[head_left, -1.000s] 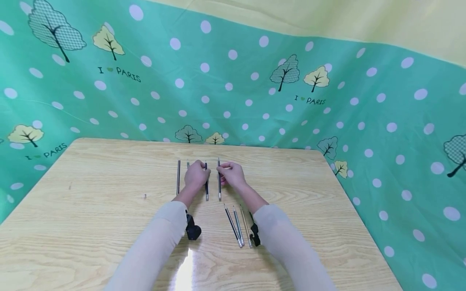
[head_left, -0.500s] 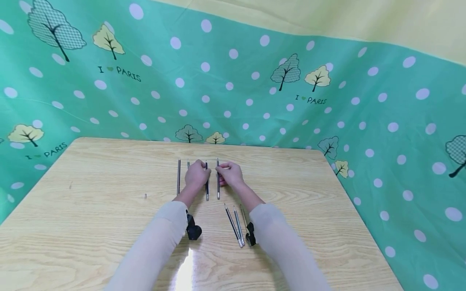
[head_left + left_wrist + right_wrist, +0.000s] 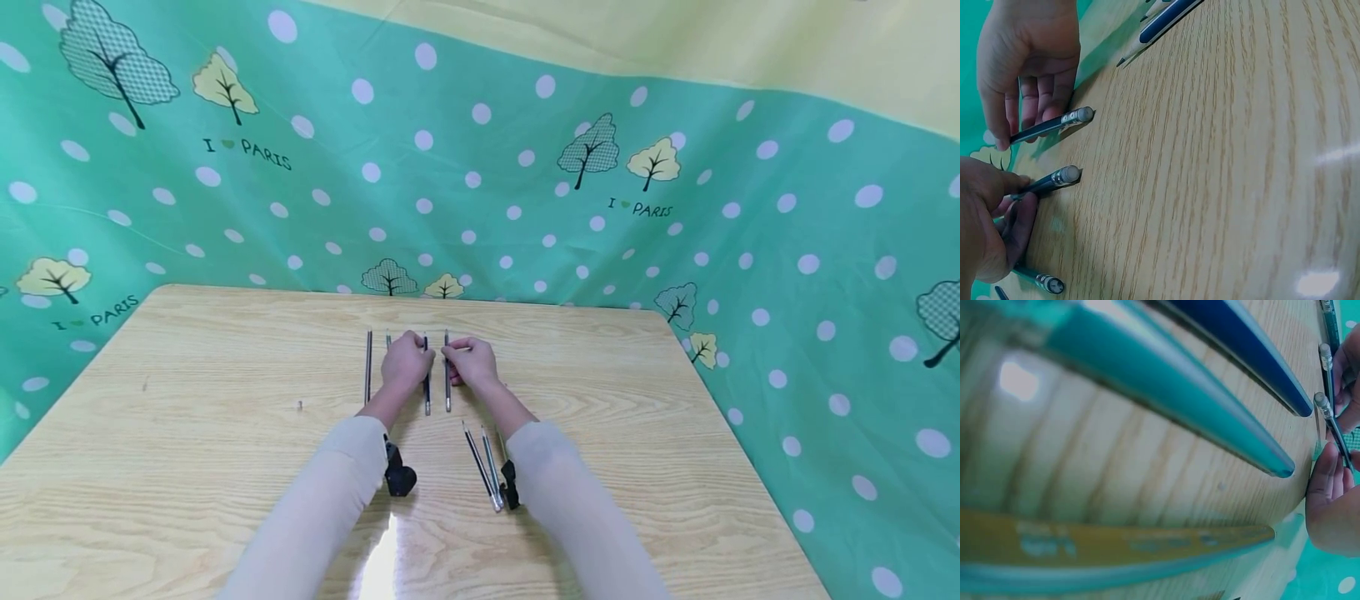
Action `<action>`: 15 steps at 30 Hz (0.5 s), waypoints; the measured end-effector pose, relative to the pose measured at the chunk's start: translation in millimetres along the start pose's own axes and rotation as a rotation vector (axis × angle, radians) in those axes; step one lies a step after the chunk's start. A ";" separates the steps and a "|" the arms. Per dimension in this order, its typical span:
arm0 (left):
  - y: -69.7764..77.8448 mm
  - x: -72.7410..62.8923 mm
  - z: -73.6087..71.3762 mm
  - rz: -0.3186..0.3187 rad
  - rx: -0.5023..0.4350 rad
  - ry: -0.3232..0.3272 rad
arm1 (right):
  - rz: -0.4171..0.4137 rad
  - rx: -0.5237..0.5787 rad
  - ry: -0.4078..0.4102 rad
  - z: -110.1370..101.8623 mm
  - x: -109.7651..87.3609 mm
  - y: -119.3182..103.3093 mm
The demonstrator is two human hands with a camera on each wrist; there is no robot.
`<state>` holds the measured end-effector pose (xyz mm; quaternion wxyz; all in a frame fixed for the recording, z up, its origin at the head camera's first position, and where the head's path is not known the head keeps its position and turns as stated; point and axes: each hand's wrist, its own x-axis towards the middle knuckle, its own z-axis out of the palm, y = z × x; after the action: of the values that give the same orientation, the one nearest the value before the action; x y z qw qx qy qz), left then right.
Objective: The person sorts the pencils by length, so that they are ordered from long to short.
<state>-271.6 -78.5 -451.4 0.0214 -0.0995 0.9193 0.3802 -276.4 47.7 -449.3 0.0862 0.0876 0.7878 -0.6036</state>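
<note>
My left hand (image 3: 406, 358) is toward the far side of the table, its thumb and finger pinching a dark pencil (image 3: 427, 396). The silver-banded eraser end of that pencil (image 3: 1060, 177) points back toward me in the left wrist view. Just to the right, my right hand (image 3: 472, 365) pinches another dark pencil (image 3: 447, 393) between thumb and fingers. The two pencils stand nearly parallel with a small gap between them. Left of them lie a dark pencil (image 3: 368, 367) and a green pencil (image 3: 388, 340), the latter mostly hidden behind my left hand.
Nearer me, beside my right forearm, lie a dark blue pencil (image 3: 477, 458), a teal pencil (image 3: 490, 458) and a gold pencil (image 3: 1116, 547). A small grey bit (image 3: 300, 405) sits on the wooden table (image 3: 187, 467). A green dotted cloth (image 3: 480, 225) hangs behind the table.
My right hand has moved slightly left with its pencil, narrowing the gap to the other held pencil. My left hand has stayed in place.
</note>
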 end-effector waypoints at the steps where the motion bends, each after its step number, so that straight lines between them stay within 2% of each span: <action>1: 0.2 -0.1 0.2 -0.002 0.000 0.000 | -0.002 -0.004 0.002 0.1 0.4 0.6; 9: 1.7 -0.3 0.3 0.008 0.008 0.006 | -0.017 -0.078 0.068 2.8 3.0 0.7; 15: 2.4 -1.0 0.2 -0.002 0.009 0.007 | -0.042 -0.196 0.131 6.1 2.4 -0.9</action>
<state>-271.2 -76.5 -449.7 0.0188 -0.1015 0.9209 0.3758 -278.8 41.7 -450.6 0.0300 0.1012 0.8485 -0.5185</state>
